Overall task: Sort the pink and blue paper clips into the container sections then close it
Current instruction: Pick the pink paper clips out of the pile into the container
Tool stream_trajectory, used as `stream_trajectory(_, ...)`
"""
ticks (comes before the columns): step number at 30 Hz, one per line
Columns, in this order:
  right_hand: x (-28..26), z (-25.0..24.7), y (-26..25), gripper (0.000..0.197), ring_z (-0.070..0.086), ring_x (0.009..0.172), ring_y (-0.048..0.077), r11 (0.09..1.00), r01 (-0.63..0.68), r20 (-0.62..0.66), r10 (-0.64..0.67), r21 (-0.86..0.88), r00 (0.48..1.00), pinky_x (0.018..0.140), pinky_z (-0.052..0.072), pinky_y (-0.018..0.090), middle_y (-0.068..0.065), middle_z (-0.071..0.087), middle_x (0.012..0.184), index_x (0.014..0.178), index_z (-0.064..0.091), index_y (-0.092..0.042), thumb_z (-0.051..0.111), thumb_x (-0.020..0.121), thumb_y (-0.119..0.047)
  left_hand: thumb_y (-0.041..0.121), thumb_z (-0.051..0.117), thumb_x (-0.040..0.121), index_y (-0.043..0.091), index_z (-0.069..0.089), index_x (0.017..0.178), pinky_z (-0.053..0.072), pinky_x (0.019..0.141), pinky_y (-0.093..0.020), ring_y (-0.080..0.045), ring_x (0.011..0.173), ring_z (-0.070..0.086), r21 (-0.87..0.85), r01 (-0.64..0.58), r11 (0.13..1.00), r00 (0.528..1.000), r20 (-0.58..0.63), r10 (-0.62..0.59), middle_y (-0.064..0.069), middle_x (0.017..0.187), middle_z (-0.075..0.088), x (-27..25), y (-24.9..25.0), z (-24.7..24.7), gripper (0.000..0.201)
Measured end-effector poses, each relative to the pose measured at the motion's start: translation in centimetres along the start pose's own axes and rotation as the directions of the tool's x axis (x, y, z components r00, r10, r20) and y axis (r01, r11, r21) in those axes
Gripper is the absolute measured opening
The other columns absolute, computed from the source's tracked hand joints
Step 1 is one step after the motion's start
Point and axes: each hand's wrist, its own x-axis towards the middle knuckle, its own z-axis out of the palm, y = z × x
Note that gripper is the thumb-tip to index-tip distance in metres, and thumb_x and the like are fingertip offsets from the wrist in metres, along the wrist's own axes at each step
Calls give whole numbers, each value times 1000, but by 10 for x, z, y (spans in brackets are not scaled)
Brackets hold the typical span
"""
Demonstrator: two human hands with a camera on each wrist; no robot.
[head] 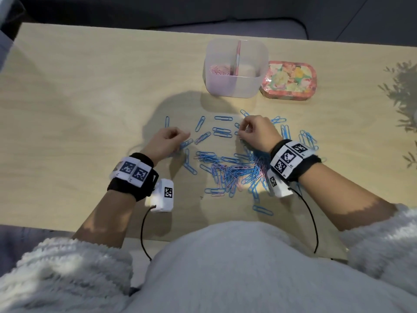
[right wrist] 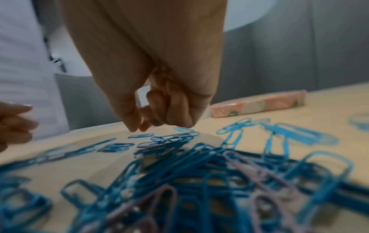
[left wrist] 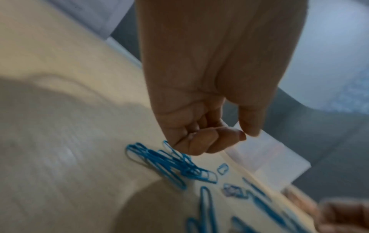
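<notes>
A heap of blue and pink paper clips (head: 234, 170) lies mid-table, with loose blue clips (head: 222, 132) spread beyond it. The translucent container (head: 232, 86) stands open farther back, with a divider (head: 237, 57) down its middle and pink clips (head: 220, 70) in its left section. My left hand (head: 173, 137) hovers left of the heap with its fingers curled. In the left wrist view a thin pink clip (left wrist: 215, 128) crosses those fingers, and blue clips (left wrist: 169, 164) lie below. My right hand (head: 246, 129) is at the heap's far edge; its thumb and forefinger (right wrist: 138, 127) nearly meet just above the table, and nothing shows between them.
The container's floral lid (head: 290, 81) lies flat to its right, touching it, and shows as a pink strip (right wrist: 259, 104) in the right wrist view. Bare wood stretches left of the clips. Plant shadows fall at the table's right end.
</notes>
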Motion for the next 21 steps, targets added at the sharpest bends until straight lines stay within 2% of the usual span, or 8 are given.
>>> stream_trajectory(4,-5,1,12,8,58,87,30,981,0,-39,-8,-194,999,73,45,35,9,65,81,85,66,-19,64,81,-27,20,67,81,12,65,79,31,54,-21,-9,55,42,493,-149,857,987,123,101,6,58,45,-4,-7,14,9)
stream_trajectory(6,-6,2,15,9,60,93,34,974,22,-28,-29,-226,999,75,45,36,13,69,90,85,65,-18,62,83,-26,22,68,80,15,64,80,33,57,-24,-13,63,48,573,-173,801,985,122,125,6,64,51,-4,-10,22,8)
stream_trajectory(9,-5,1,16,8,59,87,34,975,37,-1,-38,-217,999,73,44,35,13,67,88,83,61,-16,57,86,-23,25,66,82,19,60,81,35,65,-27,-15,73,48,618,-197,761,980,93,178,7,74,48,-4,-12,28,8)
stream_trajectory(11,-2,-1,17,10,55,77,28,998,6,-13,-7,-57,1000,69,42,34,10,61,78,78,54,-16,52,87,-18,26,64,83,18,60,83,35,68,-27,-14,75,46,634,-214,743,976,114,184,7,78,46,-2,-11,29,9)
stream_trajectory(13,0,-5,13,15,54,66,19,973,-43,-31,52,227,998,67,44,34,7,57,72,73,50,-15,50,87,-13,24,63,84,19,57,81,35,69,-27,-14,76,47,632,-239,737,971,157,181,6,80,46,-2,-10,28,9)
stream_trajectory(16,1,-6,-3,23,50,36,2,762,-150,58,147,630,987,41,39,17,7,53,60,71,46,-15,47,90,-2,20,63,84,16,59,82,38,72,-27,-14,78,47,632,-259,730,965,193,176,3,86,48,-1,-8,28,5)
stream_trajectory(18,4,-4,-19,22,49,34,3,694,-195,128,148,693,981,35,32,14,4,57,57,74,49,-13,44,89,2,19,62,84,15,60,85,37,72,-25,-15,79,48,639,-267,721,964,187,190,3,86,49,-2,-8,29,5)
stream_trajectory(21,12,9,-40,24,43,39,6,769,-164,177,68,617,982,41,29,19,0,47,58,65,50,-14,49,89,-12,22,63,83,18,57,86,37,68,-25,-14,76,50,614,-250,749,968,141,208,4,83,52,-4,-8,31,8)
